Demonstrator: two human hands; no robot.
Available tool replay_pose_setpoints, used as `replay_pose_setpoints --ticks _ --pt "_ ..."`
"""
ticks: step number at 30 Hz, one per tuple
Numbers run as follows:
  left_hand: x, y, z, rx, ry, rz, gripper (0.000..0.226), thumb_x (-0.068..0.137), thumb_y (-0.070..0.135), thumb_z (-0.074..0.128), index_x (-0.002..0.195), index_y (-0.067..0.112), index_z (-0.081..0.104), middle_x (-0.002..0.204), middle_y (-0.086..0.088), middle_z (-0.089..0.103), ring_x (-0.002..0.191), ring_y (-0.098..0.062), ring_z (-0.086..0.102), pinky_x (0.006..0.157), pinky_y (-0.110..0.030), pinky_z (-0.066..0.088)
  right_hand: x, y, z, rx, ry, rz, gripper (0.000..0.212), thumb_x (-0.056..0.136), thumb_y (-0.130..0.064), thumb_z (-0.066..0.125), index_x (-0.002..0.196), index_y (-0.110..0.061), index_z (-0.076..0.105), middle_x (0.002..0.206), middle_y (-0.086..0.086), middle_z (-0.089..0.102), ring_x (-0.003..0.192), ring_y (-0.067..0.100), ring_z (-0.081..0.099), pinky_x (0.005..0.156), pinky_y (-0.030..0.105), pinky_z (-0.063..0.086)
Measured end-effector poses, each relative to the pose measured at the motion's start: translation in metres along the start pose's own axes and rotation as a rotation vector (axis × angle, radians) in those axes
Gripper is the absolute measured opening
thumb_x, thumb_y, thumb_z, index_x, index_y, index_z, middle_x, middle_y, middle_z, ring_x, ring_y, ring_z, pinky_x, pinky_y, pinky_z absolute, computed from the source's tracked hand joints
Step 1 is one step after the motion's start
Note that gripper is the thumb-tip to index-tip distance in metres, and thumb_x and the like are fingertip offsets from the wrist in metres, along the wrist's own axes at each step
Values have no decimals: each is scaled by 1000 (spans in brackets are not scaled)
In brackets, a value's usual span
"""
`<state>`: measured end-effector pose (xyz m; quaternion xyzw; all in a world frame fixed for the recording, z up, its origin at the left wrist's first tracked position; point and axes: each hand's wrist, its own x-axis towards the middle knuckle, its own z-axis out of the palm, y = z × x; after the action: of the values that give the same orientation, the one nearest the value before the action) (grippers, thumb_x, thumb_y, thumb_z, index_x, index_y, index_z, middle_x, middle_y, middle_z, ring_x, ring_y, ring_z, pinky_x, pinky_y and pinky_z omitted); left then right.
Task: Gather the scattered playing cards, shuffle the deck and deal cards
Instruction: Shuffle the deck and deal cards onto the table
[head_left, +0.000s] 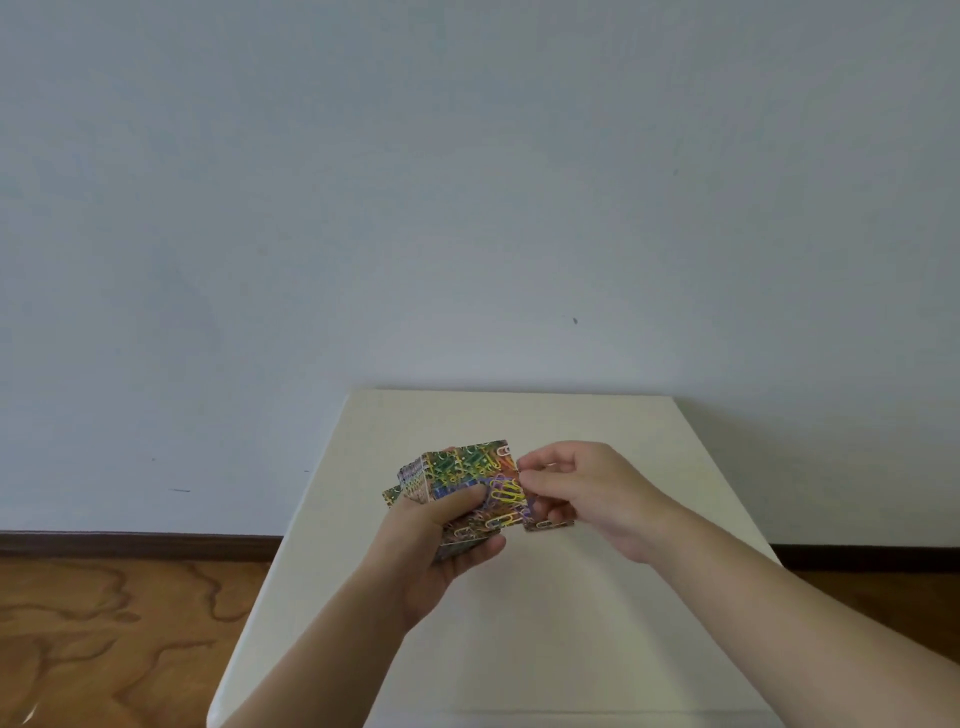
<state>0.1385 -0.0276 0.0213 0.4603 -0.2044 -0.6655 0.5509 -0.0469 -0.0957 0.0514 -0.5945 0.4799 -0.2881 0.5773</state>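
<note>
Pale wall (467, 182) fills the upper view, behind the cream table (597, 597). Wood-grain floor (104, 623) lies left of the table, with a dark baseboard (130, 543) at the wall's foot.

Both forearms reach in over the table from its near edge; neither hand touches the tabletop.

Left hand (441, 551), above the table's middle: closed around a deck of playing cards (467, 478), thumb laid across the top card, fingers wrapped beneath. Cards patterned with multicoloured paperclips, back side up. The deck is uneven, with several cards stepped out toward the table's left and far sides.

Right hand (576, 488), just beside the deck on its right: fingers curled in a narrow pinch on the deck's right edge. A small packet of cards (545, 524) shows under its fingers, low and right of the main deck; whether it is separate from the deck cannot be told.
</note>
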Motion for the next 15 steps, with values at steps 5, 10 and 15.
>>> replay_pose_setpoints --ticks 5,10,15 --pt "5 -2 10 -40 -5 15 15 68 3 79 82 1 78 82 -20 76 63 -28 72 54 -34 60 -8 -8 -31 62 73 71 18 92 -22 68 104 -8 68 83 6 70 65 15 66 63 26 55" --pt "6 -12 32 34 -67 1 31 76 6 80 106 0 72 93 -20 77 72 -28 73 56 -34 60 -16 -5 -17 110 19 38 10 89 -13 71 97 -8 70 81 9 77 66 18 72 58 26 59" --pt "5 -11 28 -132 -37 -75 28 86 13 68 107 -5 68 105 -26 75 88 -38 74 61 -42 62 -12 -2 -46 95 255 67 6 89 -5 69 95 -3 72 80 11 71 60 15 58 53 22 50"
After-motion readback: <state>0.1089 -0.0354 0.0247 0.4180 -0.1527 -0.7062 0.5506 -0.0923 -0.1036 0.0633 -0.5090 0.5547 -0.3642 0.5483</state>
